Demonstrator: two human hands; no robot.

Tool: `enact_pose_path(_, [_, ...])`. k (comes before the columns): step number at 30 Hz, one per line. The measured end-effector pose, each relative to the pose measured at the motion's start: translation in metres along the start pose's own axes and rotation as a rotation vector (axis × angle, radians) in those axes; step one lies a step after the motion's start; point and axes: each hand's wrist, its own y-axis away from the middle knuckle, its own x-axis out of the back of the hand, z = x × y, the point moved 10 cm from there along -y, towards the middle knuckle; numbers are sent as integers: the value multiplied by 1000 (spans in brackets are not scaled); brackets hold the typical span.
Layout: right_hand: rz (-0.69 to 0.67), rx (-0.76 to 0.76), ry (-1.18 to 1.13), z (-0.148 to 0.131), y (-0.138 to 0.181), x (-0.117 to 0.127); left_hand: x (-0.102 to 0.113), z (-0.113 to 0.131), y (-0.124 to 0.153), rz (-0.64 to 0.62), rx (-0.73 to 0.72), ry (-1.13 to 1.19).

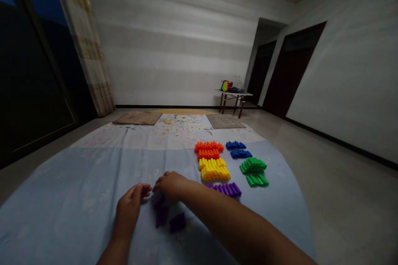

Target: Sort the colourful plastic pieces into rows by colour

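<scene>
Left hand [129, 209] and right hand [171, 185] low centre of frame, fingertips meeting, apparently pinching something small; what exactly, cannot tell. Loose dark purple plastic pegs [169, 217] lie just below on pale blue floral bedsheet [77, 182]. Right of centre: sorted purple peg row [226, 189], yellow peg stack [214, 170], orange peg rows [209, 149], green peg piles [253, 170], blue peg rows [238, 149], grouped by colour, within reach.

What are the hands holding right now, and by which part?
Cannot be told. The left hand and right hand meet fingertip to fingertip just above loose purple pieces on the blue sheet; the dim picture hides anything pinched between them.
</scene>
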Motion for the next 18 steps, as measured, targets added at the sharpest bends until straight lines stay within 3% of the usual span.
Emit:
enact_pose_path(4, [-83,-48,86,10,-11,-11,2,-7,-6,12,29,2])
enact_pose_path(10, [1,-102,-36,28,9,20,5,-12,-6,37,86,2])
enact_pose_path(13, [169,-263,-190,65,48,49,10,-13,-6,60,106,-10])
enact_pose_path(16, [358,-552,-378,127,111,69,12,-19,-8,60,124,-25])
enact_pose_path(18, [407,-690,-392,166,156,73,13,-24,-13,81,107,-46])
